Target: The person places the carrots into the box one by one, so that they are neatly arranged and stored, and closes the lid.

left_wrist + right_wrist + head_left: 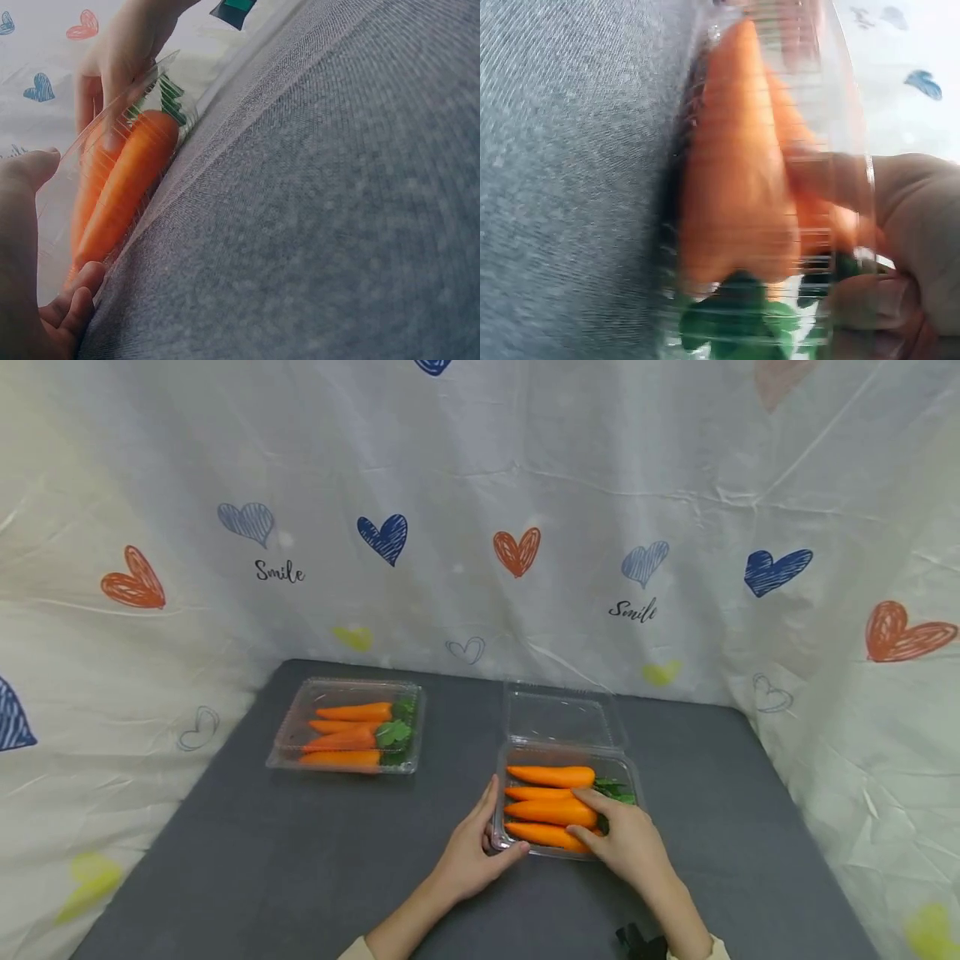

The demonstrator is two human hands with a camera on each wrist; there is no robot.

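Observation:
A clear plastic clamshell box (635, 774) stands open on the grey table, its lid (562, 718) folded back. Several orange carrots with green tops lie in it side by side, tips to the left. My left hand (472, 852) grips the box at its near left corner, thumb along the front and fingers at the side. Reaching in from the right, my right hand (633, 839) pinches a carrot (551, 812) near its leafy end. In the right wrist view the thumb shows beside the frontmost carrot (739, 165), through the ribbed wall.
To the left stands another clear box (283, 753), lid down, with several carrots inside. Behind the table hangs a white curtain (450, 460) printed with hearts. A small black object (639, 943) is by the right wrist at the front.

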